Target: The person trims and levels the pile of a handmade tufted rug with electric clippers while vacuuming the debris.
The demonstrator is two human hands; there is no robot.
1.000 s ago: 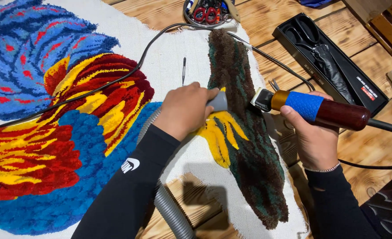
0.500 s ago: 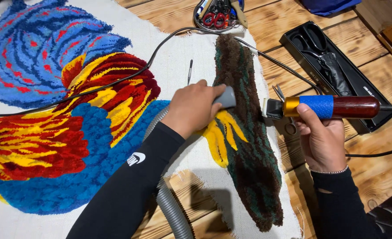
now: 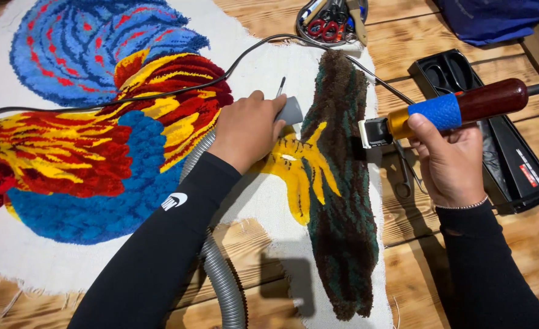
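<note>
A: Wooden bench (image 3: 495,256) under everything, planks bare along the right edge

B: Spread across the left and middle of it, white backing cloth (image 3: 62,262) with the tufted rug (image 3: 99,152): blue, red and yellow bird

A: Brown and green tufted branch (image 3: 342,201) near the cloth's right edge, yellow claw (image 3: 294,170) crossing it

B: Black tray (image 3: 513,164) toward the bench's far right corner; round tin of scissors (image 3: 333,24) at the far edge

A: Grey ribbed hose (image 3: 221,274) up from the near edge, under the left forearm

B: Left hand (image 3: 245,131) clenched round the grey nozzle (image 3: 291,111), tip just beside the branch's left side

A: Right hand (image 3: 449,164) gripping the carving clipper (image 3: 446,113) by its blue band, blade at the branch's right edge, wooden handle tilted up toward the far right

B: Small pen-like tool (image 3: 280,86) lying just beyond the left knuckles
</note>
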